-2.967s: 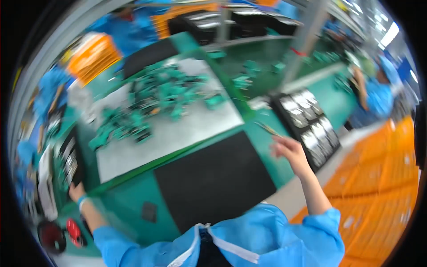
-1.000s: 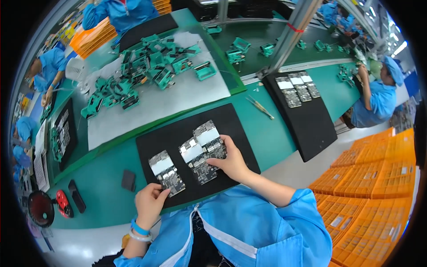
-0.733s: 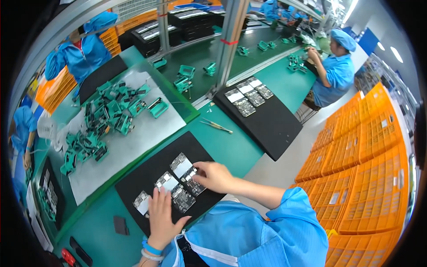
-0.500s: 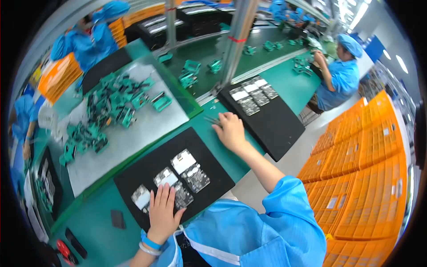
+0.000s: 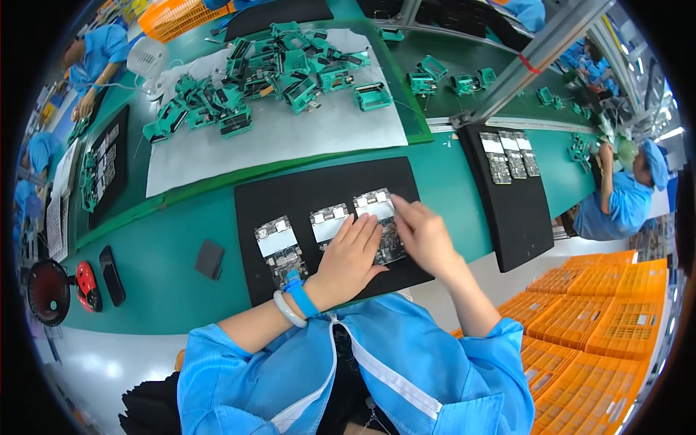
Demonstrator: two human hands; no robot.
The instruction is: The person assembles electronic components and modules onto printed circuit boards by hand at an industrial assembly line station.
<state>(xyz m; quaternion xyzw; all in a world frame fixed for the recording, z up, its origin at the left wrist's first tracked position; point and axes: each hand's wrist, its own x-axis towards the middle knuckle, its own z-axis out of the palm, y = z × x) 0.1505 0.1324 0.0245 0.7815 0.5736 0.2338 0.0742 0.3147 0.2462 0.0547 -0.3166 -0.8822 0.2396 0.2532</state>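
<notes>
Three small circuit boards lie in a row on a black mat: a left board, a middle board and a right board. My left hand lies flat with fingers spread over the lower parts of the middle and right boards. My right hand rests on the right board, fingertips touching its upper edge. Neither hand lifts anything.
A second black mat to the right carries more boards. Behind, a white sheet holds several green fixtures. A dark pad, phone and red device lie left. Orange crates stack right. Co-workers sit around.
My right hand came back from the far right edge of the mat onto the right board. My left hand slid right from the left board over the middle and right boards.
</notes>
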